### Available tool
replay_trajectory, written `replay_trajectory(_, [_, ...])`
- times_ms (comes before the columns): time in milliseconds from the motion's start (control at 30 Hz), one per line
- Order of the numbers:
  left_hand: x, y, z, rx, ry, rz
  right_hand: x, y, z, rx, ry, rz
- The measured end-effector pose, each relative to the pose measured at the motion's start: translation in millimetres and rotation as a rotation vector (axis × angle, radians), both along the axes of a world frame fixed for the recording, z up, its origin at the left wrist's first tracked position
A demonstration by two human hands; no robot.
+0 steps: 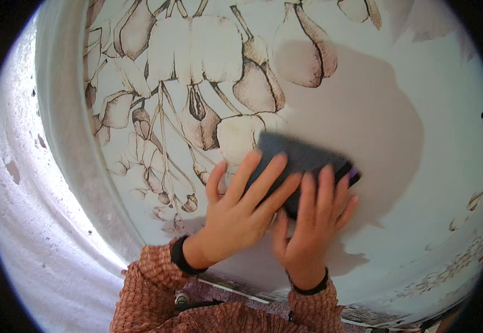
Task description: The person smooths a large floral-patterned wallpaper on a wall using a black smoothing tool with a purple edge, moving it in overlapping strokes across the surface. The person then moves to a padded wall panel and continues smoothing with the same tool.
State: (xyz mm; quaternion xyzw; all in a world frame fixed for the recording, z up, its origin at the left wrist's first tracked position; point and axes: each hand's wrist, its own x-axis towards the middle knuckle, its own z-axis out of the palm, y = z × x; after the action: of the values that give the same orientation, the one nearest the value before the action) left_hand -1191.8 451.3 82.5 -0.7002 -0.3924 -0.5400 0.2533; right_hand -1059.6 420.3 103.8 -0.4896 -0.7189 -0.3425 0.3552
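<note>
In the head view, a flat, straight-edged slate-grey pad (309, 151), slightly blurred, with black and a purple spot at its right corner, lay on the pale plant-printed surface (446, 139), well in from the left edge and above the near edge. The left hand (241, 215) rested over its left part, fingers splayed, unclenched; the right hand (309, 230) spread extended fingers over its near right side, equally unclenched.

Place of unclear kind: plant-patterned surface (446, 144), rough white area (36, 222) alongside
</note>
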Motion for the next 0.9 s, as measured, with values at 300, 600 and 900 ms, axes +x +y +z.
replay_trajectory(300, [-12,-14,5,-0.123,0.151,0.090,-4,-10,7,-0.106,-0.018,0.016])
replay_trajectory(600, [-19,-1,48,0.014,0.087,0.080,-17,3,42,0.065,-0.047,0.027])
replay_trajectory(900, [-31,-13,30,-0.099,0.123,0.108,-27,-4,28,-0.040,-0.079,0.030])
